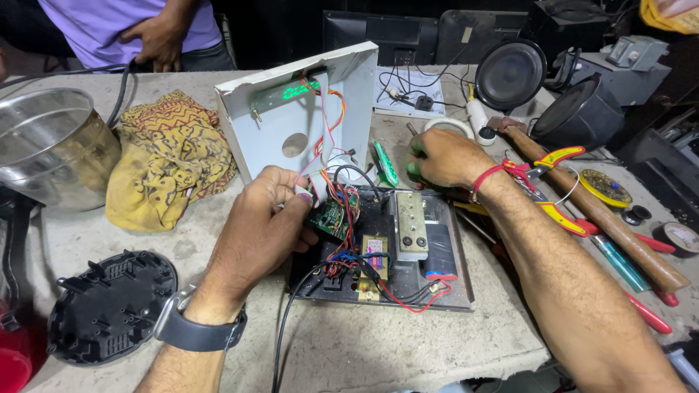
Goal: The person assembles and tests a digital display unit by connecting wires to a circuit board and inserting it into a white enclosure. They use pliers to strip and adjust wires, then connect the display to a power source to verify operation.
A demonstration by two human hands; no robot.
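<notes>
Steel pot (51,145) cut off left

An electronics repair workshop; a worn grey table (408,342) carries an opened device chassis (386,251) with bare wiring; right of it lie a hammer (597,211) and pliers (557,189); behind it loudspeakers (510,73) and monitors (378,33).

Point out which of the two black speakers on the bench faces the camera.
The rear speaker, standing upright beside the white tube, shows its round cone. The other speaker, nearer the hammer, is turned away, showing only its back.
</notes>
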